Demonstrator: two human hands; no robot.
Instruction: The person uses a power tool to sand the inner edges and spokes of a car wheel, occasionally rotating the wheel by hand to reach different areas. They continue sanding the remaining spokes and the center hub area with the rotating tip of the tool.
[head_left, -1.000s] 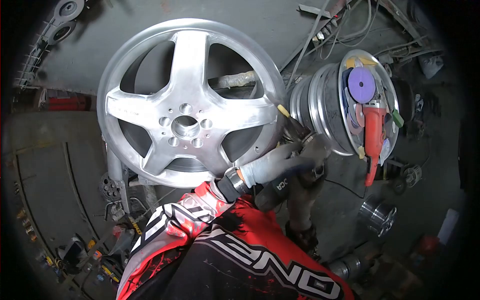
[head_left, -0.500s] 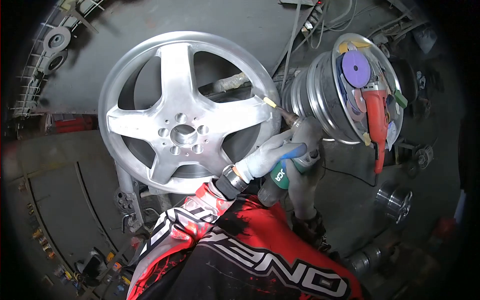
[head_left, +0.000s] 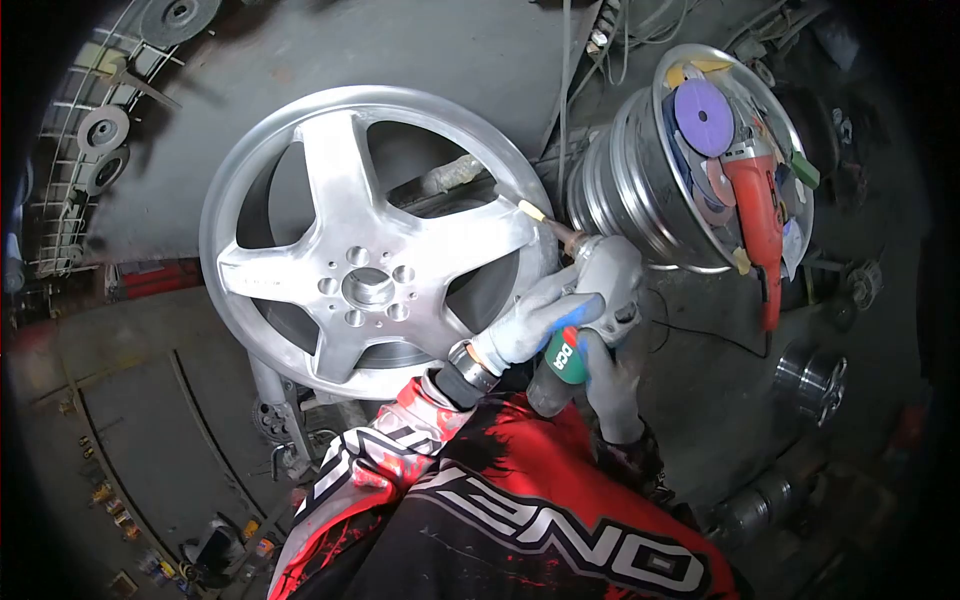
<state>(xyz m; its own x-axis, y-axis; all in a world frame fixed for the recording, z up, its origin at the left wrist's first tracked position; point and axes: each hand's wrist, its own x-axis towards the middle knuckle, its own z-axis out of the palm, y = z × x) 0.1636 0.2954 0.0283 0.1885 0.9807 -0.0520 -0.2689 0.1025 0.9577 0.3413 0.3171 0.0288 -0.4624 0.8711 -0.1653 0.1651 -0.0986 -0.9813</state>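
Note:
Both my gloved hands are wrapped round a grinder with a green DCA-marked body. My left hand (head_left: 540, 318) grips it near the grey head, and my right hand (head_left: 613, 385) closes on its right side. From the head of the grinder (head_left: 566, 360) a thin shaft leads to a small yellow tip (head_left: 532, 211). That tip is right at the outer end of the right-hand spoke of a five-spoke alloy wheel (head_left: 335, 180). The silver wheel faces me, with bolt holes round its open centre.
To the right, a wide rim (head_left: 640, 185) lies on its side, holding a purple disc (head_left: 704, 117), an orange power tool (head_left: 755, 195) and other discs. Another shiny wheel (head_left: 812, 383) is on the floor. A wire rack (head_left: 75, 190) with abrasive wheels (head_left: 103, 130) stands left.
The view has tilted, so the wheel appears turned slightly counterclockwise and lower. The grinder stays in both hands, its yellow tip still at the same spoke's end.

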